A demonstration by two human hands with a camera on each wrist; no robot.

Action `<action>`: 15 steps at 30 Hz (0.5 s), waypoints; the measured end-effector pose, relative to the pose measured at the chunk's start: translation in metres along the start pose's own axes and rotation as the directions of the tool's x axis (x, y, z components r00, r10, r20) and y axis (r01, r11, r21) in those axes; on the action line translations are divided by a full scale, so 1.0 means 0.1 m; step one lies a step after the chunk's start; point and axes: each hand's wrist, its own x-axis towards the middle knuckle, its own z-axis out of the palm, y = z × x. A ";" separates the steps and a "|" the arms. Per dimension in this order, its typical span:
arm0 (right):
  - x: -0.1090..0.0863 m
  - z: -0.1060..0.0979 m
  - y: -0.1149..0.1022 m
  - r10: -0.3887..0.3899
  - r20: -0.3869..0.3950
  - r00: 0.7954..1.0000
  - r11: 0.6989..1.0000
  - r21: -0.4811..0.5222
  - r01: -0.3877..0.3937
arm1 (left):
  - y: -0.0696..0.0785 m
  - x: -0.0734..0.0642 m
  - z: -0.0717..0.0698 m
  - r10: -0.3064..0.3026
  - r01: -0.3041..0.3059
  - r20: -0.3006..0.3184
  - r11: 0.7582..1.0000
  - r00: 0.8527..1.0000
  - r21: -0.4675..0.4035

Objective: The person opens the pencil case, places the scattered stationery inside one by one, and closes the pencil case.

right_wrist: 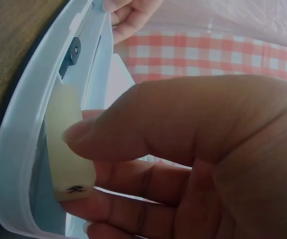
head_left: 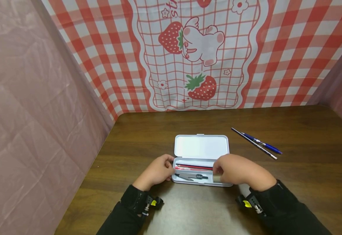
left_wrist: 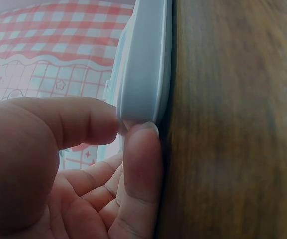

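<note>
Inside pencil case (right_wrist: 16, 159), eraser (right_wrist: 63, 169) pinched between right hand (head_left: 235, 168) thumb and fingers; left hand (head_left: 157, 170) pinches end.

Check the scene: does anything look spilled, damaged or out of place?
Nothing looks spilled or damaged. A slim blue pen and a thin, white-ended patterned pencil lie right of the open white pencil case, not inside it, so they look mildly stray.

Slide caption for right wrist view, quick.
Right hand pinches pale eraser at pencil case, left hand at its far end.
</note>
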 end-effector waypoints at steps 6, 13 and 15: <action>0.00 0.03 -0.03 0.033 0.003 0.999 0.999 -0.016 -0.033 | 0.00 0.00 0.00 -0.005 0.005 0.001 1.000 1.000 0.001; 0.00 0.09 -0.08 0.037 -0.023 0.999 0.996 -0.075 -0.039 | -0.01 0.00 0.00 -0.012 0.012 0.001 1.000 1.000 0.006; 0.00 0.10 -0.10 0.036 -0.029 0.999 0.994 -0.100 -0.039 | -0.01 0.00 0.00 -0.014 0.014 0.001 1.000 1.000 0.007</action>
